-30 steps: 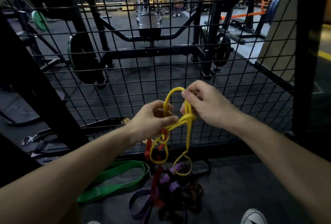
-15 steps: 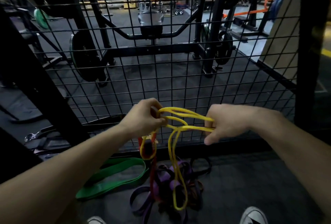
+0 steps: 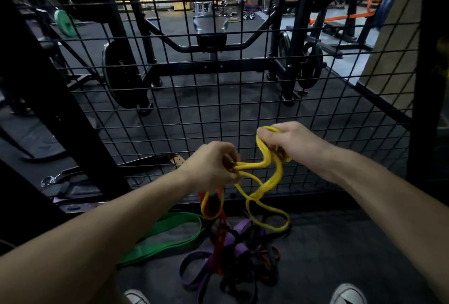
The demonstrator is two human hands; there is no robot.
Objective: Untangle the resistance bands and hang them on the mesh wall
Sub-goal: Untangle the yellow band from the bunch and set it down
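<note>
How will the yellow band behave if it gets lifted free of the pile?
Probably floppy: the yellow band droops in twisted loops between the left hand and right hand. Likely light, since fingers alone carry it. It may drag the red band, which seems threaded through it.

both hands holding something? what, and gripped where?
Yes. Both grip the yellow band: the left hand pinches its strands at a red band's top, the right hand holds its upper loop. The rest dangles twisted.

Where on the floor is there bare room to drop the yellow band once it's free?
Bare floor lies right of the band pile, ahead of the right shoe. Crowded: the green band left of the pile, straps beyond it by the mesh wall.
</note>
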